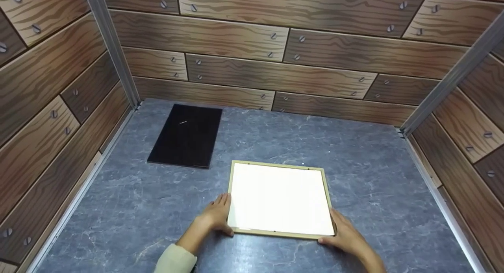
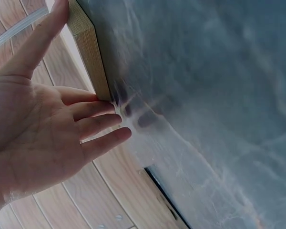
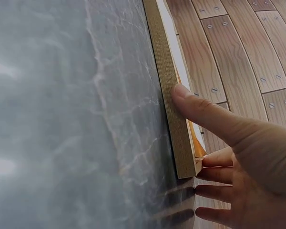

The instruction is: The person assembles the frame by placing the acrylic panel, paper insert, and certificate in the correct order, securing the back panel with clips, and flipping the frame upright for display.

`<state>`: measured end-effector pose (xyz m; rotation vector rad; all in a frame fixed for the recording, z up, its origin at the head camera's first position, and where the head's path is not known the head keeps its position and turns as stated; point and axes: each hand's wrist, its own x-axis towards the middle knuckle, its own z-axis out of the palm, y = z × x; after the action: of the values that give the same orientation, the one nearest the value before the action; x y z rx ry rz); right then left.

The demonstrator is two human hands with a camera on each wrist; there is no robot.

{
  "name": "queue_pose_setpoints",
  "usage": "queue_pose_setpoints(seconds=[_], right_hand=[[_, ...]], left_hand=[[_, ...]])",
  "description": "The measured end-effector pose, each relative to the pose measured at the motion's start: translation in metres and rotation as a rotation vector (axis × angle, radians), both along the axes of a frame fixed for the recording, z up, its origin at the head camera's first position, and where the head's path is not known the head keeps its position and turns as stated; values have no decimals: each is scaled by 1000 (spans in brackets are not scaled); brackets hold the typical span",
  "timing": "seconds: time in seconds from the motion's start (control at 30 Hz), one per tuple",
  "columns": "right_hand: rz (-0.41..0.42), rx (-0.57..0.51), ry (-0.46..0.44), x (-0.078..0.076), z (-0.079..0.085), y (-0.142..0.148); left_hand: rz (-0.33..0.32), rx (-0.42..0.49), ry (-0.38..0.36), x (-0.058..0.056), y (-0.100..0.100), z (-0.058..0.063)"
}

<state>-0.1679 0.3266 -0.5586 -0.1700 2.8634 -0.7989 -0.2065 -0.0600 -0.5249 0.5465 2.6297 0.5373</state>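
A light wooden picture frame (image 1: pixel 275 234) lies flat on the table, a bright white sheet (image 1: pixel 281 200) filling its inside. Small dark tabs show along the inner edges. My left hand (image 1: pixel 216 213) is at the near left corner, its fingers fairly straight along the left side and the thumb at the front edge. At the near right corner, my right hand (image 1: pixel 348 234) touches the frame likewise. In the right wrist view the thumb (image 3: pixel 183 91) rests on the wooden edge. Fingertips (image 2: pixel 124 133) in the left wrist view extend beside the frame's corner.
A black rectangular panel (image 1: pixel 189 136) with a small shiny mark lies behind and left of the frame. The grey marbled table (image 1: pixel 130 218) is enclosed by wood-patterned walls (image 1: pixel 236 41) at the back and both sides, with metal posts (image 1: pixel 114 45) at the corners.
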Motion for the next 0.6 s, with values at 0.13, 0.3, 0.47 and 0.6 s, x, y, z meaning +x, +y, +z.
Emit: queue_pose_setpoints(seconds=[0.13, 0.3, 0.47, 0.6], right_hand=[[20, -2, 20, -8, 1, 0], [12, 0, 10, -14, 1, -1], [8, -7, 14, -14, 0, 0], [2, -8, 17, -14, -2, 1]], left_hand=[[6, -3, -4, -8, 1, 1], [6, -23, 4, -14, 1, 1], [-15, -17, 11, -18, -1, -1], [-41, 50, 24, -27, -9, 1]])
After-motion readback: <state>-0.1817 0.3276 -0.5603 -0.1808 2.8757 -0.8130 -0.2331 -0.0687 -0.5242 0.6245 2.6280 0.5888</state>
